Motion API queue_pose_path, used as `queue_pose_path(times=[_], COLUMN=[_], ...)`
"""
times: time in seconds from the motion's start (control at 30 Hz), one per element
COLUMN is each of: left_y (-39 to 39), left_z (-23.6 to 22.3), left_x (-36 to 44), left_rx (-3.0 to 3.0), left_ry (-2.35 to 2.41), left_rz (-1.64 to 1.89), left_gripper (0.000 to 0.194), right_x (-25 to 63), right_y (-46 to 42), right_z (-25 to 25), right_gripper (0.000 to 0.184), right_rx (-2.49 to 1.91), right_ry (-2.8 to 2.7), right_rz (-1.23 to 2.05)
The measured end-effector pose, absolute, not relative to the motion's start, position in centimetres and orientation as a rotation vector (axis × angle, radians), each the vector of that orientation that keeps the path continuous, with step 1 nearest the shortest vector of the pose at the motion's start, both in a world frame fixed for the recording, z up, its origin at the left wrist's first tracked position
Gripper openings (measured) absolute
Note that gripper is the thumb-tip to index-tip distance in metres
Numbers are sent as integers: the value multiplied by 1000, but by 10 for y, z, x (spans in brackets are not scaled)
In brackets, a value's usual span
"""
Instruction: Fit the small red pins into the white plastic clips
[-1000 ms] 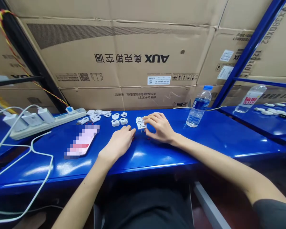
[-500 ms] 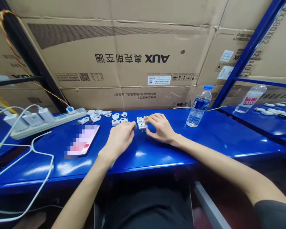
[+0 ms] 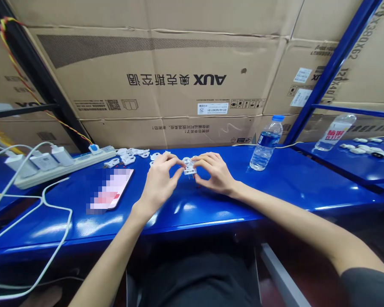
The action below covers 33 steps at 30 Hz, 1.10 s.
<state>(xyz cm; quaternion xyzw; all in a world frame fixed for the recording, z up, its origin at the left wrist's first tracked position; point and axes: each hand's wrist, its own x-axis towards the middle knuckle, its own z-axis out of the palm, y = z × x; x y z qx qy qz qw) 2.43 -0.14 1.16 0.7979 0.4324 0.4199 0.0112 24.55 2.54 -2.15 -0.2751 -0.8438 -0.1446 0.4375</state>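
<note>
A white plug [image 3: 189, 167] with a rounded top and thin metal prongs pointing down is held over the blue bench between my two hands. My right hand [image 3: 215, 172] grips its right side between thumb and fingers. From the left, my left hand [image 3: 162, 174] has its thumb and index finger curled against the plug's left side. Behind my left hand, partly hidden by it, lie a few white plastic pieces [image 3: 154, 157]. More white ring-shaped pieces [image 3: 128, 157] lie in a loose cluster farther left. Small red bits sit under the plug, too tiny to make out.
A phone [image 3: 115, 187] lies left of my left arm. Behind it a white power strip [image 3: 80, 164] carries several chargers and loose cables. A water bottle [image 3: 266, 143] stands to the right, another bottle [image 3: 336, 132] beyond the blue frame. Large cardboard boxes [image 3: 166, 55] wall the back.
My left hand has turned and opened from a closed pinch, and its thumb and index finger now meet the plug. My right hand keeps the plug in nearly the same place.
</note>
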Motion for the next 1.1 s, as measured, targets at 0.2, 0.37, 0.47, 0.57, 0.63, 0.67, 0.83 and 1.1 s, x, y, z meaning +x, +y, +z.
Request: queue_pose_path(times=[0.2,0.37,0.47,0.57,0.63,0.67,0.83,1.1], left_y=[-5,-6,-6,-6,-6,-6,-7,-8], left_z=[16,17,17,16,16,16,16,15], left_x=[26,28,28,28,29,29,30,31], left_rx=[2414,2410,2409,2400,2394,2392,2415,2450], left_ry=[1328,1310,1301,1310,1304,1299,1303,1312], left_rz=[1283,1323,1331,1337,1352,1359,1327,1315], left_gripper=[11,9,10,9,9,8,8,8], right_x=[245,246,245,245,244,244,243,243], right_y=[23,22,22,21,21,21,19,17], right_z=[-19,-19,-18,-17,-16,-16,-16,-14], right_gripper=[14,14,13,13,13,12,11,10], right_rx=[-667,-668,-632,-606,-599,-598,-617,-696], right_ry=[-2073,-2075,-2060,-2050,-2047,-2046,-2049,-2070], right_rz=[-366,-368,-401,-421,-432,-435,-419,-387])
